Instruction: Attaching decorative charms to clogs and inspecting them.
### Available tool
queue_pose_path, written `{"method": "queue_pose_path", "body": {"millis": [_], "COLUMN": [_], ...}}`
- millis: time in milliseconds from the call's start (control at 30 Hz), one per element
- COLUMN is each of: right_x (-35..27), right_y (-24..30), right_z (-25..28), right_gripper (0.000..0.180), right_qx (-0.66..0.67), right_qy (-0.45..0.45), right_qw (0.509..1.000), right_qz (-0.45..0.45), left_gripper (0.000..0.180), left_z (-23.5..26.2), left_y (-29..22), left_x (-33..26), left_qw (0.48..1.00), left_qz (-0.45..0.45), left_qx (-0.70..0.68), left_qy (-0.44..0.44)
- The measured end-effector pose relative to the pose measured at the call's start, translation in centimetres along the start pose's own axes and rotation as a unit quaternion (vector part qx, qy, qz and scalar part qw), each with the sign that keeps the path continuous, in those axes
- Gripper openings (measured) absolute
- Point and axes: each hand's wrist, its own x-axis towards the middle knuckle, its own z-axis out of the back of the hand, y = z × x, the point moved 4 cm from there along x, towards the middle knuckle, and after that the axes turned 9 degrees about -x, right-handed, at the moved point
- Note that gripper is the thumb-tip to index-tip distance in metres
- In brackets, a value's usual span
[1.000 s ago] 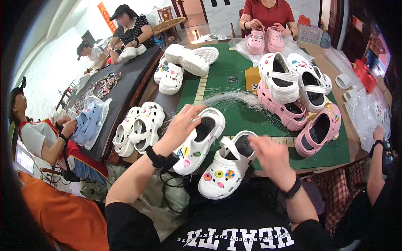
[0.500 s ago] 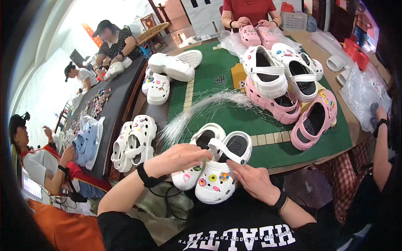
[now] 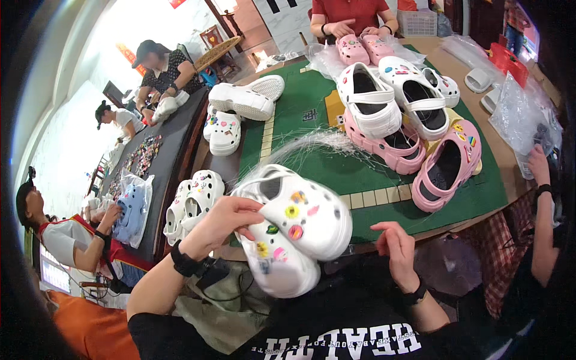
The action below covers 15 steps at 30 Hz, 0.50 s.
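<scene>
My left hand (image 3: 225, 221) grips a pair of white clogs by their left side, its fingers bent at the shoes' edge. The upper clog (image 3: 327, 225) lies against the lower clog (image 3: 291, 279), and both are tilted with toes toward the lower right. Flower, fruit and leaf charms dot their tops; the heel of the lower shoe is hidden. My right hand (image 3: 397, 249) is off to the right, apart from the shoes, with fingers loosely bent and nothing in them.
A bundle of clear plastic strands (image 3: 282, 147) lies on the green table mat (image 3: 372, 222). White clogs (image 3: 369, 102) rest on pink clogs (image 3: 447, 168) at right. More white clogs (image 3: 204, 192) stand at left. Several people work nearby; a co-worker's hand (image 3: 539, 165) touches plastic bags at far right.
The white clogs have been lifted and turned, their toes swinging from near me toward the right. My left hand has moved left and holds them; my right hand has come away to the right.
</scene>
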Motion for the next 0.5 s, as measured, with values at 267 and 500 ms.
{"method": "queue_pose_path", "body": {"millis": [267, 500], "right_x": [0.1, 0.3], "right_y": [0.2, -0.1], "right_z": [-1.8, -2.6], "right_gripper": [0.029, 0.022], "right_qx": [-0.012, -0.100], "right_qy": [0.030, 0.096], "right_qw": [0.999, 0.990], "right_qz": [0.027, 0.027], "left_gripper": [0.026, 0.042], "left_z": [-6.3, -8.8], "left_y": [5.0, 3.9], "left_x": [-0.8, -3.8], "left_qw": [0.796, 0.792], "left_qz": [-0.051, -0.071], "left_qx": [-0.603, -0.604], "left_qy": [0.000, -0.051]}}
